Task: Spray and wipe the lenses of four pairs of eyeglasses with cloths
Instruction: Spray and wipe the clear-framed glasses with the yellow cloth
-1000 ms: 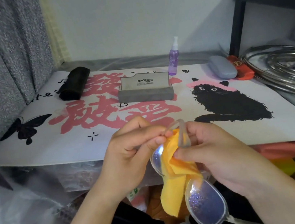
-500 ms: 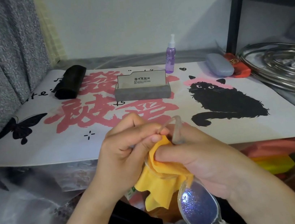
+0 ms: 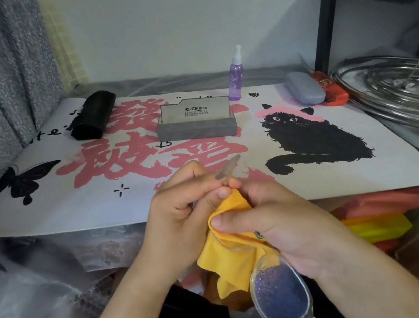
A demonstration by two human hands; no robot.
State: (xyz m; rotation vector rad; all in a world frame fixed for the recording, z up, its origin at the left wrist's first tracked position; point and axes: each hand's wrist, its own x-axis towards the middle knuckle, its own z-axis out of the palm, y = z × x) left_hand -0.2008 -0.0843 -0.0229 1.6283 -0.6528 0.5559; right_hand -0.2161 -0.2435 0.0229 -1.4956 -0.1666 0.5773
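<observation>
Both hands (image 3: 181, 216) pinch soft yellow cloth (image 3: 233, 258), clear-framed glasses (image 3: 280, 294).

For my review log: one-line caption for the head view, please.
Both hands, left hand and right hand, rub a yellow cloth over clear-framed eyeglasses before a printed desk mat.

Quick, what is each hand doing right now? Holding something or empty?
Left hand: closed, gripping the clear-framed glasses near the temple arm.
Right hand: closed, pinching the yellow cloth around one lens.
</observation>
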